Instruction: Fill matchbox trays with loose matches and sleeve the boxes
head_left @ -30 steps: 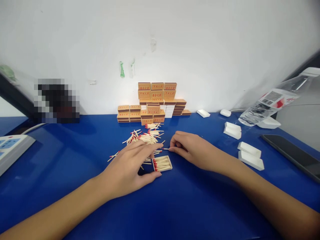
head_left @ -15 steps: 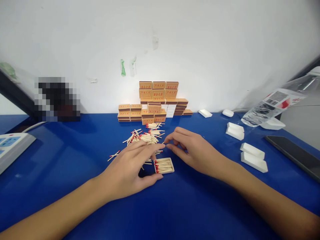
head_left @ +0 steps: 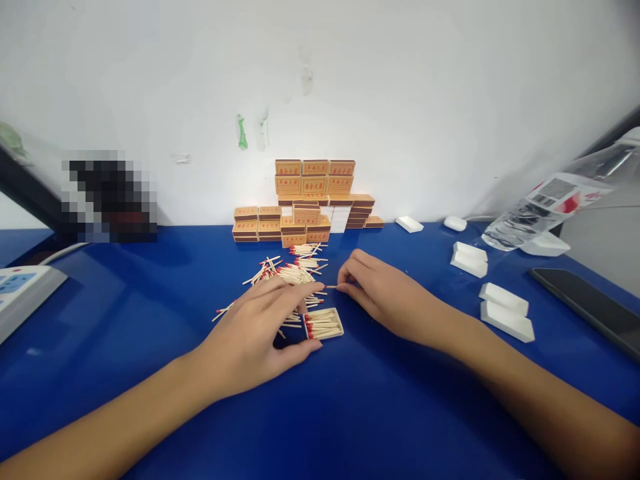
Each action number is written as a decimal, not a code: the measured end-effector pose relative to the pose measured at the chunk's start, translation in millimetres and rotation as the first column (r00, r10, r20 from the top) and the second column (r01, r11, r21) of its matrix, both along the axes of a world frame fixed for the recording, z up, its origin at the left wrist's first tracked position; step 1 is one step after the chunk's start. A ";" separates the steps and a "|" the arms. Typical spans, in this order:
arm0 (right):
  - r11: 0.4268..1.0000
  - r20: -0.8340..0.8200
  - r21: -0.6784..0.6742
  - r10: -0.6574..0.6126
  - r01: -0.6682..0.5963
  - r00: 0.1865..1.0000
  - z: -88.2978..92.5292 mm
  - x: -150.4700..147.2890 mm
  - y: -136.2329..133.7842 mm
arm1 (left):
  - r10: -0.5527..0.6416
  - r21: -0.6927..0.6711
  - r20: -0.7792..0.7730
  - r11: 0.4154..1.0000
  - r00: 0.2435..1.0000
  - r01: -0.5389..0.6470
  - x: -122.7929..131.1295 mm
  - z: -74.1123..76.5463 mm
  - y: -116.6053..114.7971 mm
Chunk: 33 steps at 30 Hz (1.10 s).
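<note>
the right hand (head_left: 380,287) pinches 1 match (head_left: 331,287) before the back edge of the table (head_left: 340,413) — likely light, stiff, snappable, best held by its bare end — left hand (head_left: 257,320) curls round the tray (head_left: 341,324), grip unclear.

Diffuse light brightens the white wall (head_left: 410,93) while the desk (head_left: 345,420) darkens toward its near edge; wide-angle distortion stretches the bottle (head_left: 555,193) at the far right corner, and pixelation obscures a dark shape (head_left: 110,197) near the far left.
</note>
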State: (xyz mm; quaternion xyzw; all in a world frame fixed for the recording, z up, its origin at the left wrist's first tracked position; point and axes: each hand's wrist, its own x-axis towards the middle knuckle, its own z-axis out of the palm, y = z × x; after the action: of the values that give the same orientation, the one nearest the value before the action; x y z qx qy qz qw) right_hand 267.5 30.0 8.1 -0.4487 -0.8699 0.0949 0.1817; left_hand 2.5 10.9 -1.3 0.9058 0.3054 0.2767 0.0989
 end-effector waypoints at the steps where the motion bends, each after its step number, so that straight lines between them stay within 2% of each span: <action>1: 1.000 -0.024 -0.006 0.008 -0.008 1.000 3.1 -1.4 -3.2 | 0.009 0.006 0.002 1.000 1.000 -0.009 -0.2 -0.4 0.2; 7: 0.982 -0.017 -0.103 0.159 -0.160 0.987 14.6 -14.8 -25.2 | 0.015 0.031 -0.004 0.999 1.000 -0.015 0.5 -2.7 -0.2; 13: 0.983 -0.092 -0.073 0.162 -0.169 0.983 12.2 -18.6 -26.0 | -0.010 0.057 -0.002 0.998 1.000 0.010 2.1 -1.7 -3.2; 18: 0.971 -0.114 -0.099 0.207 -0.218 0.972 7.7 -22.5 -28.2 | -0.052 0.048 -0.002 0.997 0.999 0.052 3.2 1.1 -5.8; 28: 0.979 0.050 -0.079 0.194 -0.190 0.980 10.3 -21.5 -27.6 | -0.060 0.012 -0.005 0.998 0.998 0.060 3.0 1.6 -5.7; 33: 0.988 -0.045 -0.052 0.145 -0.147 0.988 10.5 -13.7 -19.7 | -0.047 -0.009 -0.015 0.999 0.999 0.047 1.6 1.0 -5.6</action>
State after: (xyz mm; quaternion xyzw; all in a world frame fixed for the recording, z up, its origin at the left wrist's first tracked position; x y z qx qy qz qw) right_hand 253.9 10.3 18.6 -0.3865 -0.8936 0.1409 0.1796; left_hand 4.1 5.3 -0.2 0.9143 0.2860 0.2663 0.1067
